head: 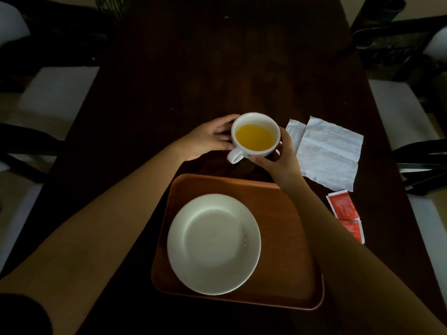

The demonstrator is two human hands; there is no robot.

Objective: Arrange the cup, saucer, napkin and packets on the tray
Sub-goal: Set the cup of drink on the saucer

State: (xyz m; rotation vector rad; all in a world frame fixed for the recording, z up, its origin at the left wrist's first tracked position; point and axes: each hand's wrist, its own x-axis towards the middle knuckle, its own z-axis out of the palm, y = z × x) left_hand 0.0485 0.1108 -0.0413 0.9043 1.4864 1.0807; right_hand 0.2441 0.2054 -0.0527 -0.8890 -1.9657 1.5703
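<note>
We're cupping the white ceramic cup of yellow juice [255,136] with our left hand [208,139] and right hand [278,155], beyond the brown wooden tray [287,213]. Next, we're judging, it needs a level carry onto the round white saucer [214,244].

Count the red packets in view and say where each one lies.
2. One red packet lies on the dark table, right of the tray. The second packet lies just nearer, partly hidden by the right forearm; more could be hidden.
</note>
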